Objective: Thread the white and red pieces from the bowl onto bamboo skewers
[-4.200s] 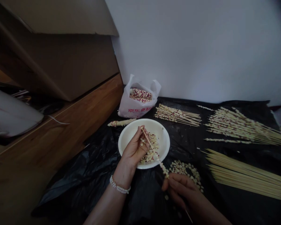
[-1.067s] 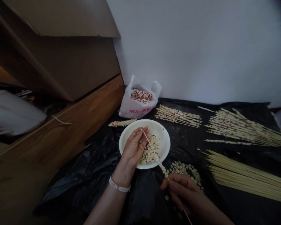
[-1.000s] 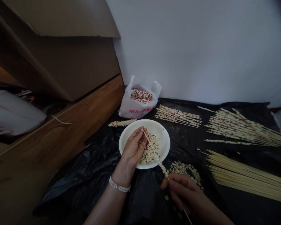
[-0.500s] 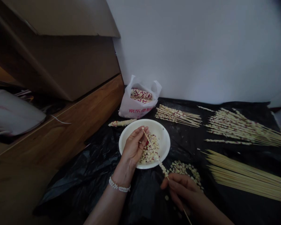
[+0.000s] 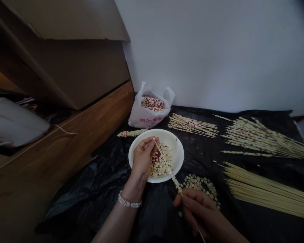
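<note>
A thin wooden skewer (image 5: 161,153) slants between my hands, with several corn kernels threaded on its lower half. My right hand (image 5: 196,207) grips it below those kernels. At the upper tip, my left hand (image 5: 143,155) pinches a pale corn kernel (image 5: 154,138) against the point; the hand is over a white bowl (image 5: 177,141). Loose cream and dark red kernels (image 5: 162,168) lie in the bowl. More kernels (image 5: 200,182) are heaped on the black plastic sheet just beyond my right hand.
A white plastic bag (image 5: 148,116) with corn cobs stands behind the bowl, beside a partly stripped cob (image 5: 131,133). Loaded skewers lie in a small bundle (image 5: 190,125) and a larger one (image 5: 255,136). Bare skewers (image 5: 268,192) are at right. A cardboard box (image 5: 73,67) is at left.
My left fingers have drawn together at the skewer's tip, and the hand has turned slightly. My right hand has barely moved, still holding the skewer.
</note>
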`<state>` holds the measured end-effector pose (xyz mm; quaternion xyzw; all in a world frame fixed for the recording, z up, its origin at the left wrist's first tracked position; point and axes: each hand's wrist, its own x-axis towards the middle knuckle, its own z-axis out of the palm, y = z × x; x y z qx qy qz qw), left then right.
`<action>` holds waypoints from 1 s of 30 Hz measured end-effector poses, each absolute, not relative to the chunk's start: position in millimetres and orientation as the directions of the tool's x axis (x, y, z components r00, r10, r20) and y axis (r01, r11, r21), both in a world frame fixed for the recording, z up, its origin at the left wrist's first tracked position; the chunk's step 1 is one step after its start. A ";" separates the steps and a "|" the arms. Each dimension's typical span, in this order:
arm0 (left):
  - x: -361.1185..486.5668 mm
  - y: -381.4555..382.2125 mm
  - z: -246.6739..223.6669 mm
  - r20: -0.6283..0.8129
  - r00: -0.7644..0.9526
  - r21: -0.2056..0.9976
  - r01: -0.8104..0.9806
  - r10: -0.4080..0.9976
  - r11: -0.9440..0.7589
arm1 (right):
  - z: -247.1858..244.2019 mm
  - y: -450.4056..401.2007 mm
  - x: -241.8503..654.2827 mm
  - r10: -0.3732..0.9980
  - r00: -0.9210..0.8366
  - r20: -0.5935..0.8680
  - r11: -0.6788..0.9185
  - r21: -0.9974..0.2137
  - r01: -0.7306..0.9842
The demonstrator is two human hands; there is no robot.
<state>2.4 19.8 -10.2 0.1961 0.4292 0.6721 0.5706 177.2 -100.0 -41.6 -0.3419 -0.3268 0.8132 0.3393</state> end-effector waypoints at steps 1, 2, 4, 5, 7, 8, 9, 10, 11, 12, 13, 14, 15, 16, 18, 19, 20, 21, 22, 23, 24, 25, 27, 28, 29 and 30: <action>2.5 19.7 -11.1 -0.219 -0.279 0.809 -0.588 0.935 0.015 | -41.4 -100.4 176.5 0.774 -0.538 -0.334 -0.559 -0.760 -0.331; 2.6 19.6 -11.9 -0.213 -0.287 0.818 -0.575 0.934 0.010 | -41.7 -100.9 175.9 0.773 -0.539 -0.336 -0.562 -0.757 -0.333; 3.4 18.9 -13.0 -0.194 -0.301 0.839 -0.544 0.934 -0.001 | -43.1 -102.0 175.0 0.775 -0.537 -0.331 -0.557 -0.761 -0.334; 4.0 18.5 -13.2 -0.183 -0.307 0.849 -0.528 0.934 -0.008 | -43.9 -102.5 174.6 0.776 -0.539 -0.327 -0.553 -0.763 -0.334; 5.4 17.5 -12.7 -0.164 -0.317 0.865 -0.501 0.934 -0.018 | -44.5 -102.9 174.1 0.778 -0.535 -0.328 -0.551 -0.765 -0.332; 6.1 17.0 -11.9 -0.163 -0.317 0.866 -0.499 0.934 -0.018 | -44.2 -102.7 173.9 0.776 -0.536 -0.331 -0.553 -0.766 -0.328; 6.7 16.5 -10.7 -0.167 -0.314 0.861 -0.508 0.935 -0.016 | -43.4 -102.3 173.9 0.777 -0.534 -0.333 -0.553 -0.768 -0.324; 7.0 16.1 -9.0 -0.180 -0.306 0.849 -0.529 0.935 -0.010 | -42.2 -101.7 174.0 0.779 -0.527 -0.339 -0.551 -0.771 -0.319; 7.2 15.7 -7.0 -0.201 -0.288 0.827 -0.562 0.936 0.004 | -40.7 -100.8 174.3 0.785 -0.515 -0.344 -0.547 -0.775 -0.316; 7.2 15.4 -4.7 -0.232 -0.259 0.796 -0.604 0.938 0.030 | -39.1 -100.0 174.8 0.791 -0.500 -0.351 -0.544 -0.778 -0.314; 7.0 15.3 -2.4 -0.271 -0.220 0.757 -0.650 0.937 0.067 | -37.4 -99.0 175.5 0.798 -0.482 -0.361 -0.542 -0.780 -0.314; 6.6 15.3 -0.2 -0.313 -0.175 0.713 -0.693 0.933 0.109 | -35.9 -98.2 176.3 0.805 -0.462 -0.373 -0.541 -0.780 -0.314; 6.2 15.5 1.7 -0.355 -0.129 0.667 -0.729 0.926 0.154 | -34.8 -97.4 177.3 0.807 -0.448 -0.385 -0.544 -0.779 -0.313; 5.7 15.8 3.2 -0.386 -0.087 0.623 -0.759 0.918 0.190 | -34.1 -96.9 178.3 0.806 -0.440 -0.397 -0.550 -0.776 -0.309; 4.7 16.7 4.9 -0.425 -0.016 0.544 -0.804 0.905 0.242 | -34.0 -96.6 180.1 0.796 -0.445 -0.410 -0.563 -0.772 -0.297; 4.2 17.2 5.2 -0.436 0.015 0.506 -0.823 0.900 0.259 | -34.6 -96.7 180.8 0.791 -0.453 -0.412 -0.568 -0.770 -0.291; 3.8 17.6 5.3 -0.447 0.041 0.470 -0.839 0.894 0.273 | -35.4 -97.0 181.4 0.785 -0.462 -0.413 -0.572 -0.770 -0.282; 3.4 18.0 5.3 -0.457 0.062 0.435 -0.855 0.887 0.283 | -36.3 -97.3 181.9 0.783 -0.463 -0.416 -0.573 -0.773 -0.273; 3.0 18.2 5.1 -0.468 0.074 0.406 -0.867 0.881 0.288 | -37.1 -97.3 182.3 0.782 -0.460 -0.420 -0.572 -0.777 -0.264; 2.7 18.4 4.8 -0.476 0.074 0.388 -0.876 0.876 0.285 | -37.8 -97.1 182.7 0.785 -0.450 -0.426 -0.570 -0.781 -0.255; 2.5 18.5 4.3 -0.479 0.062 0.385 -0.881 0.875 0.273 | -38.5 -96.5 183.2 0.791 -0.431 -0.434 -0.565 -0.789 -0.242; 2.2 18.5 3.8 -0.478 0.043 0.395 -0.882 0.878 0.258 | -39.1 -95.4 183.7 0.799 -0.407 -0.442 -0.557 -0.800 -0.226; 1.8 18.4 2.6 -0.468 -0.001 0.435 -0.871 0.884 0.229 | -40.4 -92.3 185.0 0.827 -0.346 -0.444 -0.526 -0.828 -0.195; 1.7 18.3 2.0 -0.458 -0.025 0.457 -0.864 0.888 0.212 | -41.3 -90.6 185.6 0.841 -0.313 -0.440 -0.509 -0.840 -0.186; 1.5 18.3 1.5 -0.447 -0.045 0.477 -0.857 0.893 0.195 | -42.1 -88.9 186.1 0.854 -0.285 -0.434 -0.493 -0.850 -0.185; 1.3 18.4 1.0 -0.436 -0.062 0.494 -0.850 0.898 0.182 | -43.0 -87.6 186.5 0.864 -0.265 -0.428 -0.483 -0.855 -0.192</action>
